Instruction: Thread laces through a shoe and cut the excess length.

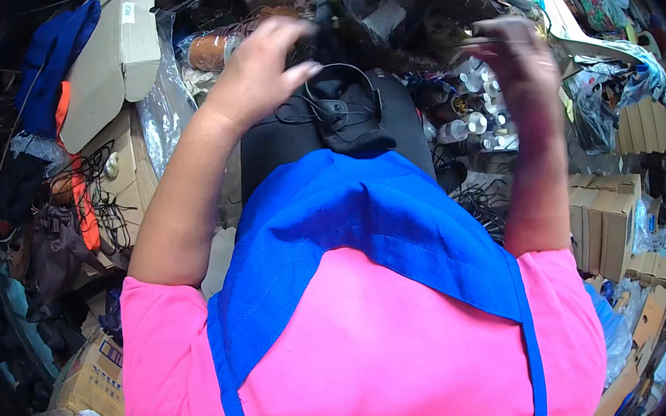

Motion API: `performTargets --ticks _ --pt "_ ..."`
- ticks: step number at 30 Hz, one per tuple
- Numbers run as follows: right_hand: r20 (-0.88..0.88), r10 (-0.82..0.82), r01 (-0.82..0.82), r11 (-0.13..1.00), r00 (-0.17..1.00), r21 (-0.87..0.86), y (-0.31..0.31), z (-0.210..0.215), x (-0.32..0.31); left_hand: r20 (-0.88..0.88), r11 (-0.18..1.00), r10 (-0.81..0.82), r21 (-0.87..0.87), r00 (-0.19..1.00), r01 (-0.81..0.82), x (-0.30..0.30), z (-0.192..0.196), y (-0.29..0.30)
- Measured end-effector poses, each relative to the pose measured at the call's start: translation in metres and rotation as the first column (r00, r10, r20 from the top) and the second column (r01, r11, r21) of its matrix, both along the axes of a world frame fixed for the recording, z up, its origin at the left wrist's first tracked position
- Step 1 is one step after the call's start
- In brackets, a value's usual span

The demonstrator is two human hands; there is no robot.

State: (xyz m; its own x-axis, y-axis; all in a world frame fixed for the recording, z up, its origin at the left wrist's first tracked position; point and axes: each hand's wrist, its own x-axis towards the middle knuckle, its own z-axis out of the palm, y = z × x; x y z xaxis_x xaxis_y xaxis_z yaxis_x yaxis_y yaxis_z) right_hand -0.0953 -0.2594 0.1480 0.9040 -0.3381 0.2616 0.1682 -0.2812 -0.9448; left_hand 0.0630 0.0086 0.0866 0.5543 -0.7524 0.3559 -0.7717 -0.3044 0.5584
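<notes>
A black strapped item, possibly a sandal or shoe upper [352,121], lies on my dark-trousered lap. One strap stands up in a loop, and a small round stud shows on it. Beside it, thin black cord trails leftward. My left hand [269,62] is raised above and left of this item, thumb apart from the fingers, with nothing visible between them; its fingertips are slightly blurred. Farther right, my right hand [515,51] is lifted away from my lap, its fingers pointing inward. Motion smears them, so whether they hold anything is unclear.
On the left stand cardboard pieces [103,70], an orange strip [82,202] and tangled black wires. Small clear bottles [466,125] cluster right of my lap. Brown boxes [606,220] are stacked at the right. A blue apron [364,196] covers my front.
</notes>
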Motion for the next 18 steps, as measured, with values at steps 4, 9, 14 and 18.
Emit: performTargets --ticks 4,9,14,18 --pt "0.344 -0.151 -0.203 0.57 0.927 0.796 -0.162 -0.007 -0.099 -0.178 0.87 0.096 0.494 0.979 0.005 0.001 -0.083 0.045" --pt "0.092 -0.405 0.202 0.624 0.909 0.755 -0.162 -0.036 -0.119 -0.245 0.893 0.108 0.45 0.964 0.014 0.018 -0.089 0.047" --pt "-0.011 -0.167 0.133 0.739 0.986 0.661 -0.082 -0.04 -0.044 -0.206 0.869 -0.035 0.477 0.978 0.131 0.007 -0.071 0.053" --pt "0.021 -0.078 0.046 0.755 0.997 0.654 -0.059 -0.036 -0.017 -0.197 0.874 -0.029 0.471 0.98 0.121 -0.004 -0.083 0.054"
